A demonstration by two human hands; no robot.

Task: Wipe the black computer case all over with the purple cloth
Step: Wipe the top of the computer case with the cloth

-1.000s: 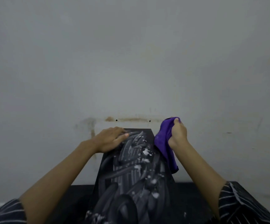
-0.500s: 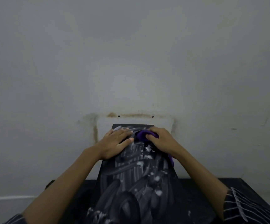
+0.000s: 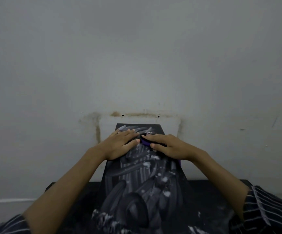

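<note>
Left hand [image 3: 120,144] flat on the black computer case [image 3: 142,183], right hand [image 3: 169,146] pressing the purple cloth [image 3: 145,143] down, fingers straight.

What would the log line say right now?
left hand: flat on black computer case | right hand: pressing purple cloth onto case | white smears: on case

Black case [image 3: 145,183] white-smeared; purple cloth [image 3: 145,142]; dark sleeve [image 3: 268,208] white-striped.

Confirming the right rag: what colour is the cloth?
Purple cloth, head view, under the right hand.
</note>
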